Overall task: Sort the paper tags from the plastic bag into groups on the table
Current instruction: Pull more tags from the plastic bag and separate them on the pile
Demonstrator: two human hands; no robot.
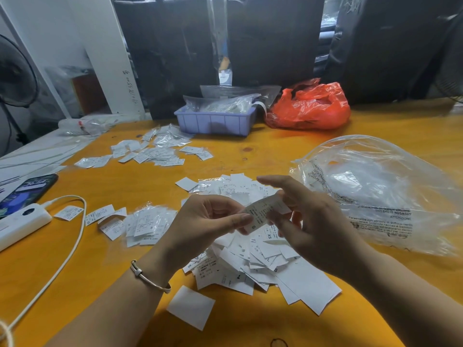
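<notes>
Both hands' fingers pinching one thin printed paper tag (pixel 264 212), loose white tag heap (pixel 250 266) beneath, crinkled clear bag (pixel 390 196) beside.

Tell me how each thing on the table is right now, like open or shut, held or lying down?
left hand: pinching the held tag
right hand: fingers on the held tag
held tag: lifted above the pile, marked S
big tag pile: loose, unsorted heap
clear plastic bag: lying open, crumpled
red bag: crumpled, lying down
purple tray: filled with clear packets
phone: screen lit
</notes>
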